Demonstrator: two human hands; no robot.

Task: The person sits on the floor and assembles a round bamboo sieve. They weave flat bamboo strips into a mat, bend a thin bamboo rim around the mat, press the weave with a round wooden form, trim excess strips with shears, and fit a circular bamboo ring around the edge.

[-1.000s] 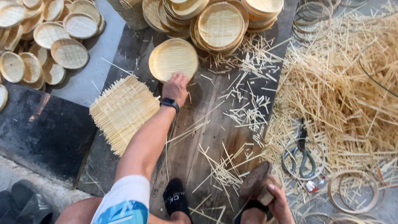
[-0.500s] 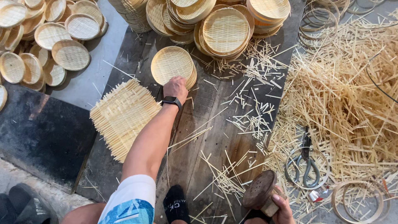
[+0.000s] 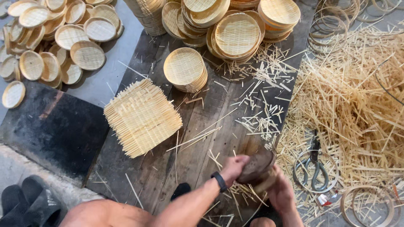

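Both hands meet low on the dark plank surface (image 3: 198, 143): the left hand (image 3: 234, 167) and right hand (image 3: 281, 194) are each closed in a grip on a dark round wooden block (image 3: 257, 164), which sits between them. Its blurred flat face tilts up and away; no long axis shows. It could slip if either grip loosens, dropping into the pale bamboo splinters (image 3: 261, 120) just beyond.

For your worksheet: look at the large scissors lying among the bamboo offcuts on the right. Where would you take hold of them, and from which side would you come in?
Grip the scissors by the two loop handles, which lie open at the end nearest the person, just right of the right hand. Come in from above on that near side: the blades point away toward the pile of bamboo strips, and the loops rest flat inside a bamboo ring, so fingers can probably hook under them.
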